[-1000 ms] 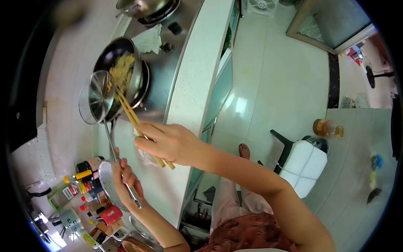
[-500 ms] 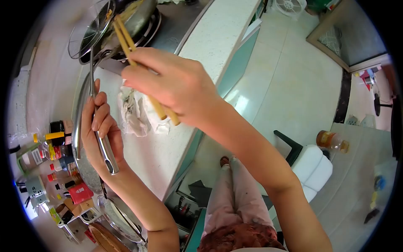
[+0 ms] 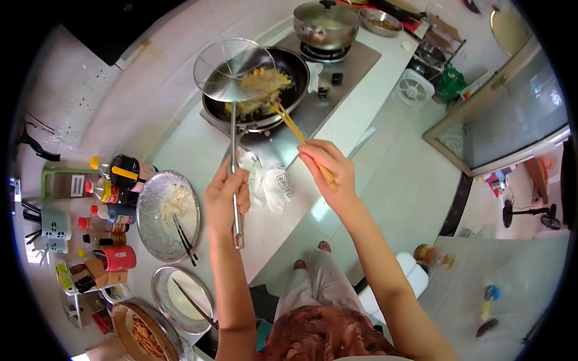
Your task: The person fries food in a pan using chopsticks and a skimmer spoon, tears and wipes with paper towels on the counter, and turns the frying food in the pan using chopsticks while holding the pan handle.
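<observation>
My left hand (image 3: 227,195) is closed round the long metal handle of a wire strainer (image 3: 232,69), whose mesh hangs over the left part of a black frying pan (image 3: 298,78). In the pan lies yellow-brown fried food (image 3: 265,90), partly seen through the mesh. Between the fingers of my right hand (image 3: 331,168) is a pair of wooden chopsticks (image 3: 292,125), their tips at the food's lower right edge. Crumpled white paper (image 3: 268,185) lies on the counter between my hands.
A lidded pot (image 3: 326,27) stands on the far burner. At the left are a metal tray (image 3: 144,213) with pale strips and black chopsticks, a bowl (image 3: 161,295) of white liquid, bottles (image 3: 111,191) and a basket (image 3: 123,319) of fried pieces.
The view has turned, bringing the whole pan, far pot, tray and bowl into sight. My hands have moved further apart, still holding the strainer and chopsticks.
</observation>
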The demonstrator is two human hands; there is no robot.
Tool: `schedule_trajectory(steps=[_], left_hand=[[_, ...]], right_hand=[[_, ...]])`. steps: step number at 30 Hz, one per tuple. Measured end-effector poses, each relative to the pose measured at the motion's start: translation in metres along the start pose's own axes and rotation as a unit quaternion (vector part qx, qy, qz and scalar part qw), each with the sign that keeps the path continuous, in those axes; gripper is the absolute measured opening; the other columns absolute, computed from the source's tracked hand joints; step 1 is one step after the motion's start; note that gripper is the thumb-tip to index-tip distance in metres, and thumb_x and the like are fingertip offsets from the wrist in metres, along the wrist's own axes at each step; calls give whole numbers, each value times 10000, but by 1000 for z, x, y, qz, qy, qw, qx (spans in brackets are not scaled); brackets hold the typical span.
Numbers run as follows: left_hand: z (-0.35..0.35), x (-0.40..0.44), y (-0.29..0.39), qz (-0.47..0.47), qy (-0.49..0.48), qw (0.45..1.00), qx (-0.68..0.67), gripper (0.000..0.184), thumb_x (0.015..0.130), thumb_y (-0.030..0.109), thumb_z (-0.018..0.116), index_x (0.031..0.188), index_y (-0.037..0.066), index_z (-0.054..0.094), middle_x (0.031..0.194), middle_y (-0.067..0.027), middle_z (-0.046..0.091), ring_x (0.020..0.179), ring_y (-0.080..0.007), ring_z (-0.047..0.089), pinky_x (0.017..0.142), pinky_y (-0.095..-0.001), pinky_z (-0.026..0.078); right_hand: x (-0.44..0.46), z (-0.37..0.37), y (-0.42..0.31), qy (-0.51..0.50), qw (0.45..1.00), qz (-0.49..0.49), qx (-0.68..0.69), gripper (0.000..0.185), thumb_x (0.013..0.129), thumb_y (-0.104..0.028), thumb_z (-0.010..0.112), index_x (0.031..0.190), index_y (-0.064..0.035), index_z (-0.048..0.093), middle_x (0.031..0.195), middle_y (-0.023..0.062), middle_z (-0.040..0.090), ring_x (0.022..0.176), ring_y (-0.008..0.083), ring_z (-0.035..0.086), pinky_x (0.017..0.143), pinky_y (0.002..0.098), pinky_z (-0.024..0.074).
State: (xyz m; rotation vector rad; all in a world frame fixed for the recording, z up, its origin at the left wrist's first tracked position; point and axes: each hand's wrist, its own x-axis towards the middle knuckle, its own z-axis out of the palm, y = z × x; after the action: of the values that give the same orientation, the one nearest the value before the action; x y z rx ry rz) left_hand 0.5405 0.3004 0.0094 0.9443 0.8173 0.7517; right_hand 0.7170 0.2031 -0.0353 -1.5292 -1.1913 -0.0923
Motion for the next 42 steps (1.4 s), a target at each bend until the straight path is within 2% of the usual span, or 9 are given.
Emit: schedule_trajectory(steps=[3,14,20,21,27,31,35,38,42], left_hand=[[3,-8,4,-15,12,1000,23,495,899,78,550,1368,-18,424,799,-39,539,479,-25,393,383,-187,270],[20,-18,9,-29,80,980,-182,463,948,95,475,1385,-27,384,880,-58,521,506,-14,329,375,-147,263],[40,-11,21,-12,113,970,-214,444,989,115,442,1395,-36,346,872,-50,482,509,-3,327,355,-127,290],[41,-9,24,-10,119,971,-206,445,989,116,441,1396,-36,344,870,-50,482,507,-3,326,355,-127,290],[35,3,32,-13,109,974,-200,453,982,104,447,1399,-37,340,864,-47,484,502,-6,324,354,-131,287],[36,12,37,-22,98,977,-190,462,974,93,453,1401,-38,337,865,-38,484,504,-4,326,360,-131,285],[28,16,36,-14,69,981,-180,469,948,93,478,1377,-61,367,890,-58,517,520,-14,348,388,-143,292],[21,17,35,-20,57,979,-193,458,948,89,479,1370,-60,381,890,-58,528,521,-15,354,395,-145,301],[9,18,33,-19,53,977,-208,451,947,83,484,1367,-55,392,896,-59,542,522,-17,363,400,-149,311]], right_hand=[[6,-5,0,-29,999,-13,29,147,814,-48,695,955,-57,655,955,99,654,752,241,653,643,307,531],[109,-20,71,-48,987,112,103,109,830,-46,680,938,-35,671,850,110,654,740,226,638,662,288,499],[153,27,123,-78,986,36,145,96,837,-36,675,931,-18,683,859,75,659,740,173,622,680,244,480],[156,32,122,-87,983,39,155,92,814,-75,697,898,-40,685,864,85,655,732,231,635,659,282,490],[165,4,105,-164,979,52,111,106,808,-86,707,903,-41,693,844,91,661,727,219,639,665,283,492],[185,11,102,-101,987,57,111,91,816,-64,698,900,-30,691,825,87,665,720,201,635,662,267,489],[180,40,112,-144,969,67,189,94,832,-91,695,896,-23,684,837,79,670,709,170,626,658,258,478],[171,35,103,-196,968,75,139,98,847,-91,684,911,-17,692,823,53,676,745,127,621,682,239,475],[177,15,84,-206,966,113,107,112,819,-112,711,878,-18,693,806,84,674,697,172,630,655,264,483]])
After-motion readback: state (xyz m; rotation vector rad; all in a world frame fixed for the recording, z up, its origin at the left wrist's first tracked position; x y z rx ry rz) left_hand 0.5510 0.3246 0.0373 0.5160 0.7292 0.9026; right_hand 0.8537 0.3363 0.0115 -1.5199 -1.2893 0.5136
